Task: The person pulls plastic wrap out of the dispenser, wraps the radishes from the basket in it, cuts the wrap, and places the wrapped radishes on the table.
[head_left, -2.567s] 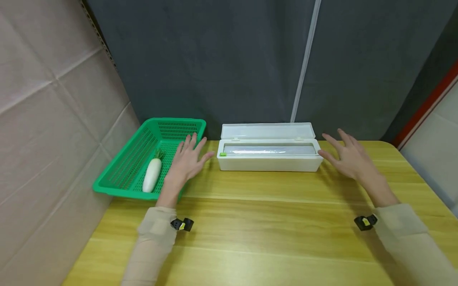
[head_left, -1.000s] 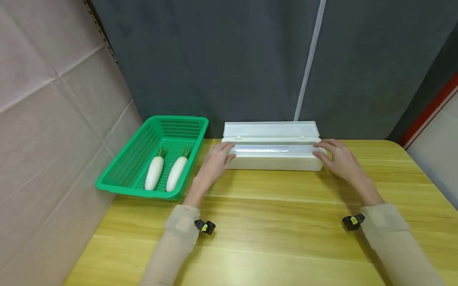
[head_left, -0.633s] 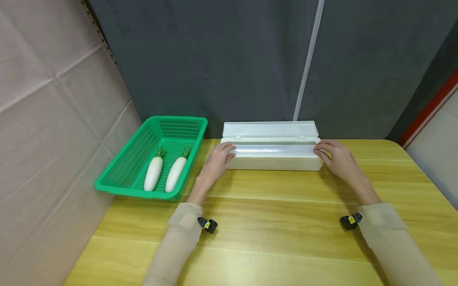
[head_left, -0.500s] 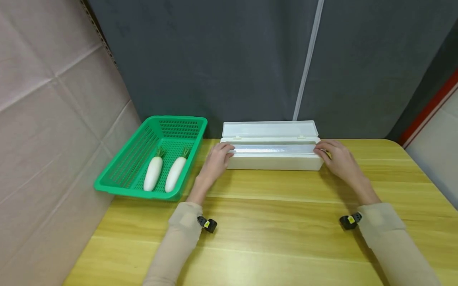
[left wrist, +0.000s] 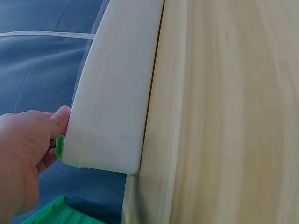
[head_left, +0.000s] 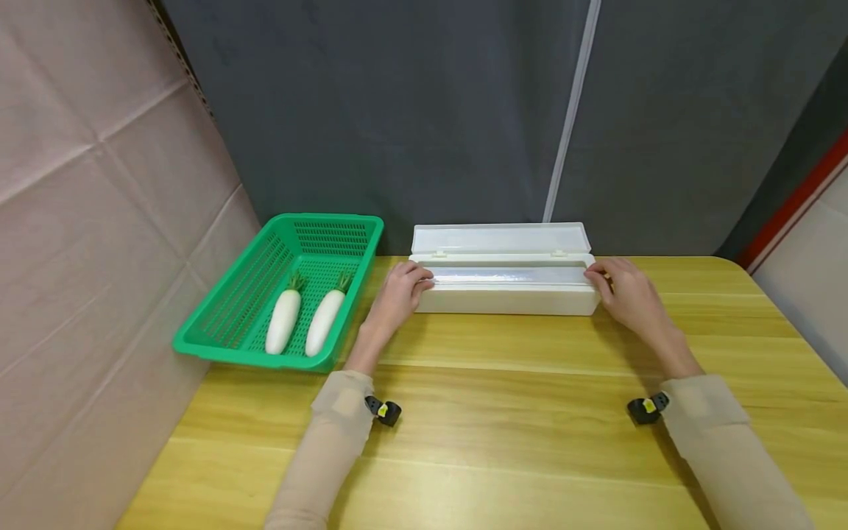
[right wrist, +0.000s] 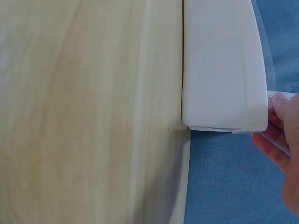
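A long white cling film box (head_left: 506, 302) stands on the table with its lid (head_left: 500, 238) tipped back. Shiny clear cling film (head_left: 510, 275) shows in its top opening. At the left end, my left hand (head_left: 396, 294) pinches the film's edge between thumb and fingers. My right hand (head_left: 629, 294) pinches at the right end, fingertips right at the box's top corner. A green slider (left wrist: 59, 146) shows beneath the left fingers in the left wrist view. In the right wrist view, a thin strip of clear film runs along the box's edge; the fingertips are partly hidden.
Left of the box sits a green plastic basket (head_left: 218, 353) holding two white radishes (head_left: 283, 321) with green tops. The wooden table (head_left: 503, 434) meets a dark grey curtain (head_left: 397, 110) behind and a pale wall covering (head_left: 86, 258) on the left.
Both hands have come in from beside the box to its two ends and now pinch there. The left hand has left the basket, uncovering the second radish. Over the last half second they barely move.
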Demonstrator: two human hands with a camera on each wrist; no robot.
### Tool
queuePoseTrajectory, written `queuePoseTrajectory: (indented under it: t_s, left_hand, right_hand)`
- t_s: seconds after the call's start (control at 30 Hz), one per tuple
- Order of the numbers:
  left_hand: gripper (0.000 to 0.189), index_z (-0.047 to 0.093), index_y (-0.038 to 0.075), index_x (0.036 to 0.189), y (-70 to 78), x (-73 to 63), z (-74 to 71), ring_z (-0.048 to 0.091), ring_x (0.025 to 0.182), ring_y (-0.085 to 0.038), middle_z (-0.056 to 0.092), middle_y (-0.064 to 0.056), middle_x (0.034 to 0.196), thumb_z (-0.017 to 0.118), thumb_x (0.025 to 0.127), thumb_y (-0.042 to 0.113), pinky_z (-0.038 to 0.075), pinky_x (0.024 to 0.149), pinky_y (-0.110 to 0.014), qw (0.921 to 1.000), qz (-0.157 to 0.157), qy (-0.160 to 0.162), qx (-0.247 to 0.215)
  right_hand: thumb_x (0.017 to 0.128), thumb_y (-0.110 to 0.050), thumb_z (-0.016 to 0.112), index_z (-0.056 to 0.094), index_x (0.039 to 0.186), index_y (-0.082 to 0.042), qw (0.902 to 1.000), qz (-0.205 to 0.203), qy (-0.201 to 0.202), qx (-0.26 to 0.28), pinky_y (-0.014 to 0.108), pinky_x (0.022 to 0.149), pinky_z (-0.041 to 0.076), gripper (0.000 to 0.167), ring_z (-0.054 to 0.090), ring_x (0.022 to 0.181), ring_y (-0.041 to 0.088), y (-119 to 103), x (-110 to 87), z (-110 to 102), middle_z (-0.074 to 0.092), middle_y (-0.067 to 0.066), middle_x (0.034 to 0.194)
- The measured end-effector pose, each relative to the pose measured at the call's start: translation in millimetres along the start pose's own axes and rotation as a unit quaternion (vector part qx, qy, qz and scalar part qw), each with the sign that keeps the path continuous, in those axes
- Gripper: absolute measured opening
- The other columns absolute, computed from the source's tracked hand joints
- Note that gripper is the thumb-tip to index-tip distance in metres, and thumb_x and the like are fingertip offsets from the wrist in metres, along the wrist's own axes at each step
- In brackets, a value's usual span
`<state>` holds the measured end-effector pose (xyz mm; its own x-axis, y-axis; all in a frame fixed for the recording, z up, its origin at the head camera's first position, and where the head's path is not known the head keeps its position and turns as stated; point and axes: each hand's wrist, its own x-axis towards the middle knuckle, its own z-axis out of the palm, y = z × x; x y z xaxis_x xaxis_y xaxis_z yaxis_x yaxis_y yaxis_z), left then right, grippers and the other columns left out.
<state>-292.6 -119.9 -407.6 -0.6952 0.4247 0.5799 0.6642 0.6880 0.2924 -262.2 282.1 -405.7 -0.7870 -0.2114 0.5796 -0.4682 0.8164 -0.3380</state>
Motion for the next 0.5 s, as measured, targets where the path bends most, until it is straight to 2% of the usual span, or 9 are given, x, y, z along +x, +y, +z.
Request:
queuePoseTrajectory:
  t_s: [0.23, 0.5]
  left_hand:
    - [0.01, 0.076, 0.003, 0.096, -0.7, 5.9, 3.6, 0.06, 0.09, -0.029, 0.068, -0.009, 0.094, 0.07, 0.096, 0.01, 0.049, 0.088, -0.039, 0.9997, -0.007, 0.0, 0.022]
    - [0.008, 0.074, 0.0, 0.095, 1.6, 12.5, 2.6, 0.057, 0.086, -0.031, 0.065, -0.013, 0.092, 0.068, 0.096, 0.006, 0.051, 0.082, -0.038, 0.9991, -0.021, 0.012, 0.033]
  right_hand:
    - [0.096, 0.0, 0.065, 0.065, 0.101, 0.006, 0.9998, 0.016, -0.01, -0.002, 0.051, 0.075, 0.05, 0.008, 0.053, 0.083, 0.034, 0.4, 1.2, -0.4, 0.064, 0.022, 0.097]
    - [0.099, -0.004, 0.062, 0.063, 0.107, 0.008, 0.9986, 0.046, -0.026, 0.005, 0.057, 0.082, 0.051, 0.014, 0.054, 0.085, 0.037, -0.1, 4.5, -1.5, 0.063, 0.025, 0.101]
